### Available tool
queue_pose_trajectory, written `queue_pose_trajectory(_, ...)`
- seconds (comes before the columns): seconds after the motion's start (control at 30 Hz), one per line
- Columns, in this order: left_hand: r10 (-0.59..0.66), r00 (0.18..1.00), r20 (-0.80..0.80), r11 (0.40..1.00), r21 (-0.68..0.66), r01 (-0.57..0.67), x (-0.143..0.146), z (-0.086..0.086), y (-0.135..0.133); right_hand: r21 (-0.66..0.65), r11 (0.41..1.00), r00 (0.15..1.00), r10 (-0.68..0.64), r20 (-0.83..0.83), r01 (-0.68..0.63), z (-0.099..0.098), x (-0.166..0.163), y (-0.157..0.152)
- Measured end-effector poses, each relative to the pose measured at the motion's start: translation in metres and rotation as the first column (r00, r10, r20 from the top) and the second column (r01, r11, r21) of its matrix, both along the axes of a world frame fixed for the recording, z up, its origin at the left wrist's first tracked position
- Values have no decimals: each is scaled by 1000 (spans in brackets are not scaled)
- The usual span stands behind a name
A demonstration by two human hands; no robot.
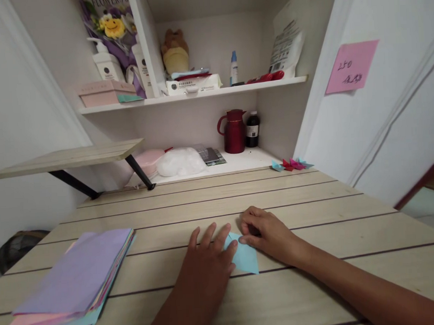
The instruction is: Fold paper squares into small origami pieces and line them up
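Working at table (312,201), with stack (78,278) at 8 o'clock for easy reach. Pressing left hand (207,258), fingers spread flat, at 6 o'clock, pinching with right hand (266,232) beside it, to steady paper (247,259) between them. With folded bits (292,164) at 1 o'clock, out of the way.

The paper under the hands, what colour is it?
Light blue: the folded paper is pressed to the table by the left hand and right hand, seen in the head view.

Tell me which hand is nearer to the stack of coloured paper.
Left. The left hand lies flat to the right of the stack of coloured paper; the right hand is farther right, past the blue paper.
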State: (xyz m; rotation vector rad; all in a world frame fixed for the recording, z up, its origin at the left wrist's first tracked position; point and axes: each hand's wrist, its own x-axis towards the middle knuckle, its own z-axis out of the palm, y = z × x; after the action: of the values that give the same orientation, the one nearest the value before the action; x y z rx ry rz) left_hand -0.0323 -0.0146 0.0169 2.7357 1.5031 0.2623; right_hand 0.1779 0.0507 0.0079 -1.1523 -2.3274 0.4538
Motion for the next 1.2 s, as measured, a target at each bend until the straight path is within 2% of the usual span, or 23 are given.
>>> queue_pose_trajectory(0.13, -144, 990, 7, 989, 14, 144, -3, 0, -8, -16, 1000, 1000, -7, 17, 8, 2, 0, -1)
queue_pose_trajectory(0.2, -161, 987, 23, 987, -25, 161, -4, 0, -11, -19, 1000, 1000, -11, 18, 11, 2, 0, -2)
queue_pose_trajectory(0.33, -111, 992, 55, 987, -109, 116, -7, 7, -15, -35, 999, 1000, -17, 12, 17, 2, 0, -2)
queue_pose_trajectory(0.43, -89, 994, 61, 984, -151, 97, -7, 21, -19, -48, 998, 999, -33, 8, 33, 2, -1, -2)
queue_pose_trajectory(0.57, -3, 996, 84, 994, -109, 12, -6, 35, -19, -70, 996, 999, -47, 7, 48, 2, -2, -2)
queue_pose_trajectory(0.67, 105, 967, 234, 994, -59, -94, -5, 26, -12, -69, 997, 999, -42, 3, 42, 3, -3, -2)
queue_pose_trajectory(0.73, 204, 909, 364, 979, -100, -180, -5, 15, -7, -60, 998, 1000, -28, -1, 28, 3, -4, -2)
queue_pose_trajectory(0.8, 232, 873, 429, 972, -127, -197, -3, 5, -3, -50, 999, 1000, -11, -2, 11, 2, -6, -3)
queue_pose_trajectory(0.9, 253, 891, 376, 965, -166, -203, 0, -1, -2, -38, 999, 1000, 10, -2, -10, 2, -9, -5)
queue_pose_trajectory(1.0, 273, 903, 333, 955, -211, -211, 4, 1, -5, -31, 999, 1000, 18, -3, -18, 1, -11, -7)
queue_pose_trajectory(1.2, 347, 851, 395, 932, -246, -266, 11, 0, -8, -37, 998, 999, 43, 9, -42, 3, -12, -11)
